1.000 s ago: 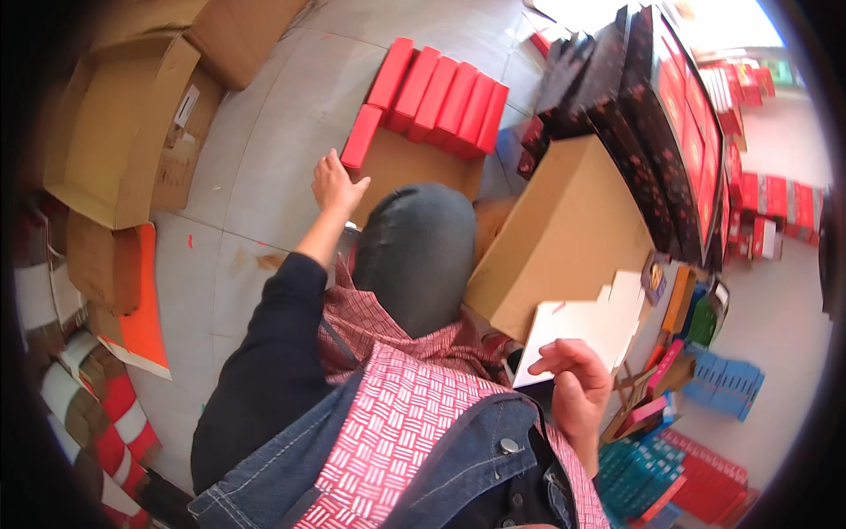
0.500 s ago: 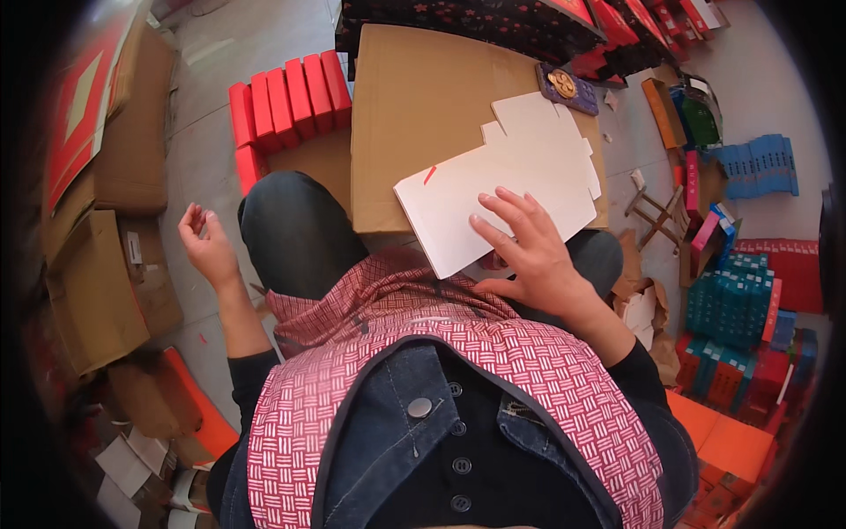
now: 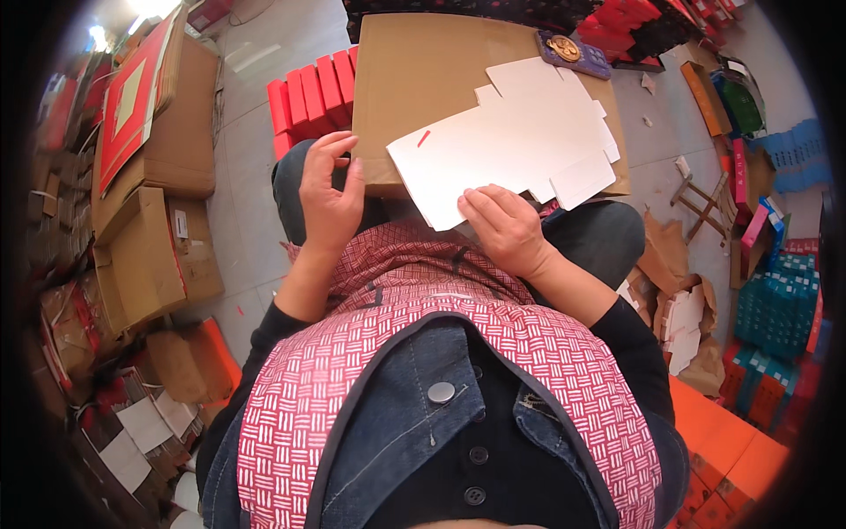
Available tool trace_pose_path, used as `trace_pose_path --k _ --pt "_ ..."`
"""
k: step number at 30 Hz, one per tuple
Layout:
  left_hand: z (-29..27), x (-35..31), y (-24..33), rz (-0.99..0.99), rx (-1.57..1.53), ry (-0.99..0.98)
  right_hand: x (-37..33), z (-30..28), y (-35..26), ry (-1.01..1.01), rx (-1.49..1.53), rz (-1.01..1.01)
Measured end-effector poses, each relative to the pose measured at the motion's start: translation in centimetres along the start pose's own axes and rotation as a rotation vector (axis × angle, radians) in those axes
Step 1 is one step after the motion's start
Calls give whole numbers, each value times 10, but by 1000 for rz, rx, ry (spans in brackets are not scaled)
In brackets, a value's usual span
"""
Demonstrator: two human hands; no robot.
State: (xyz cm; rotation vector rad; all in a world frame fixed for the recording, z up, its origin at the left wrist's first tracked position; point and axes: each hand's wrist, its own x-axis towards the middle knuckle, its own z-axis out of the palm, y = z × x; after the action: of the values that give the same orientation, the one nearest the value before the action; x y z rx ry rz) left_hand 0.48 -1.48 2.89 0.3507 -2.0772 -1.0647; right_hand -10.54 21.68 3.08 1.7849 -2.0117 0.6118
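A stack of flat white die-cut box blanks (image 3: 511, 132) lies across the brown carton (image 3: 401, 66) in front of my knees. A small red mark shows near the left end of the top blank. My right hand (image 3: 507, 229) is at the stack's near edge, fingers close together and bent over the edge of a white blank; its thumb is hidden. My left hand (image 3: 330, 189) is raised above my left knee, left of the stack. Its thumb and fingers are apart, with nothing between them.
A purple case with a gold ornament (image 3: 573, 53) lies at the carton's far right corner. Red boxes (image 3: 313, 93) stand in a row to the left. Brown cartons (image 3: 154, 256) are at far left. A wooden folding stool (image 3: 701, 198) and teal box stacks (image 3: 775, 304) are at right.
My left hand has risen and come right, towards the stack. My right hand has drawn its fingers together at the near edge. The whole view has shifted slightly.
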Motion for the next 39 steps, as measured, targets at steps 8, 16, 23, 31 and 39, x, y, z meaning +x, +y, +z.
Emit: trace_pose_path --k 8,16,23,31,39 --pt "-5 -8 8 188 115 -306 0 -1 2 62 111 66" --pt "4 3 10 295 103 -402 5 -1 1 214 234 111" --pt "15 19 2 505 81 -514 5 -2 -6 246 252 148" --pt "26 54 2 687 233 -924 -1 6 -36 51 175 401" --pt "45 88 11 492 55 -1273 0 -6 -44 60 646 865"
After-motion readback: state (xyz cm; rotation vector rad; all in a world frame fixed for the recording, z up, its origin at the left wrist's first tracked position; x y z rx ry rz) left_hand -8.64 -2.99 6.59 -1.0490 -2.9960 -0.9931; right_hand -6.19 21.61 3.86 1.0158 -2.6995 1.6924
